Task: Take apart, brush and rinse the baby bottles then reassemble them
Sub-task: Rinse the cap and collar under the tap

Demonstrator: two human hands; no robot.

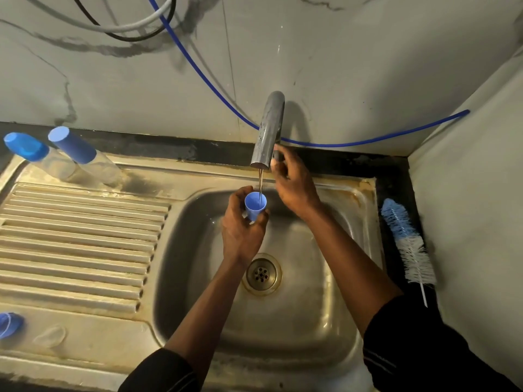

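The left hand (243, 230) is curled around a small blue cap (254, 206), held upright with its open mouth up, over the back of the sink basin (325, 321). A thin water stream (261, 182) from the tap (267, 131) falls straight into the cap; how full it is cannot be made out. The right hand (294, 185) reaches just behind the spout, its fingers closed on the dark tap handle (278, 157), most of which is hidden by the spout and the fingers. Both sleeves are dark and pushed up the forearms.

Below the left wrist lies the drain (261, 274), and the basin is wet around it. On the back left corner of the steel drainboard (79, 236) stand two clear baby bottles side by side, the left bottle (53, 162) and the right bottle (96, 162), each with a blue cap on; their contents cannot be told. At the front left, a blue ring (10, 325) is cut off by the frame edge, and just beside it lies a clear teat (51, 335), faint against the steel. On the dark bench (396, 176) right of the sink lies a blue-and-white bottle brush (407, 244), bristles toward the wall. A blue hose (215, 89) sags along the wall behind the tap.
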